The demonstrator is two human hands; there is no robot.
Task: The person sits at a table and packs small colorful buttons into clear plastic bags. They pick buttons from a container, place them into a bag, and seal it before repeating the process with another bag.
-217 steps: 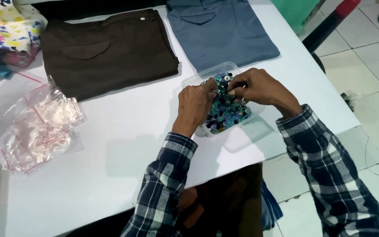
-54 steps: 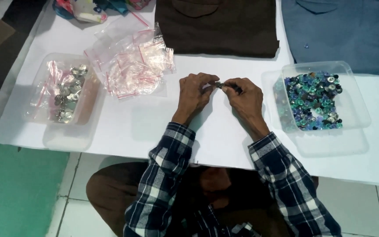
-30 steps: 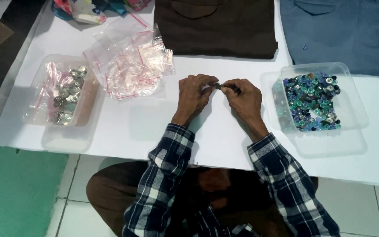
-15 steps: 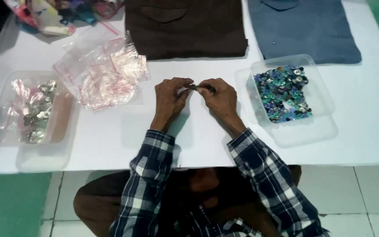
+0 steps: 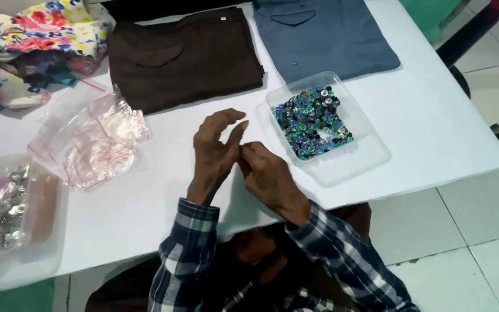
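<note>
My left hand (image 5: 216, 151) hovers over the white table (image 5: 434, 115) with its fingers spread and raised, holding nothing I can see. My right hand (image 5: 268, 174) sits just beside it, its fingers curled together and its fingertips touching the heel of the left palm. Anything pinched there is hidden. To the right of both hands, a short way off, stands a clear plastic tray (image 5: 371, 157) filled with several blue, green and dark buttons (image 5: 313, 121).
Small clear zip bags (image 5: 96, 144) lie heaped to the left. A second clear tray (image 5: 27, 260) at the near left edge holds silvery pieces (image 5: 7, 208). Folded brown (image 5: 186, 55) and blue (image 5: 324, 34) garments and floral cloth (image 5: 30, 40) lie at the back. Tiled floor (image 5: 480, 231) is on the right.
Both hands were pinching a small item together between their fingertips. Now the left hand's fingers have lifted and spread. The view has swung to the right.
</note>
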